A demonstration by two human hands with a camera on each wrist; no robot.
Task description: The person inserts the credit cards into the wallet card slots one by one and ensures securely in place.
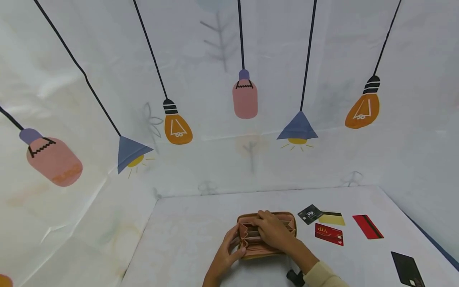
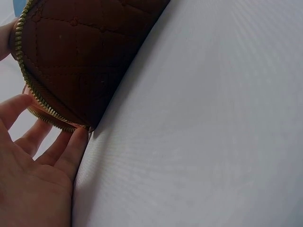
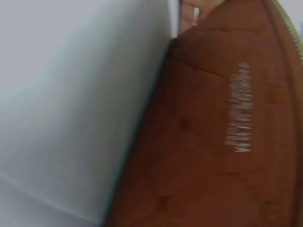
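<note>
Left grip [image 1: 223, 257] grasping the left side of an open brown zip wallet [image 1: 259, 251], thumb on the near part, fingers at the far part. Left wrist view shows fingertips against its brass zip [image 2: 45, 105]. Right grip [image 1: 274, 232] reaches over the wallet, fingers bent down into the pink-lined pockets; cannot tell whether they pinch anything. Wallet sits on the white bench [image 1: 186, 235], pockets facing up.

Right of the wallet: black VIP card [image 1: 310, 214], its corner meeting a yellow striped card [image 1: 331, 219]; red VIP card [image 1: 329, 234] just nearer. Farther right, red card with black stripe [image 1: 368, 227]; plain black card [image 1: 407, 268] near the bench's right edge. Behind, white wall sheet [image 1: 215, 167] printed with hanging lamps [image 1: 245, 99].
</note>
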